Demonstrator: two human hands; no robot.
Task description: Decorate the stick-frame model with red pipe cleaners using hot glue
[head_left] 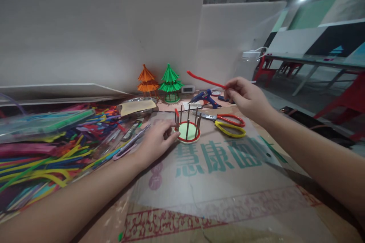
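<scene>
My right hand point(241, 95) is raised at the right, pinching one end of a red pipe cleaner point(203, 80) that points up to the left. On the mat, my left hand point(159, 138) grips the left edge of a round base point(185, 131) between thumb and fingers. The base has a pale green floor and a red rim. Several thin dark sticks point(187, 130) stand upright around it. A short red piece point(176, 112) shows at the top of the left stick. Part of the base's left side is hidden by my fingers.
Red- and yellow-handled scissors point(230, 124) and a blue glue gun point(205, 98) lie behind the base. Orange point(146, 79) and green point(170, 83) tiered models stand at the back. Coloured pipe cleaners point(48, 163) are heaped at left. A plastic jug point(247, 66) stands right.
</scene>
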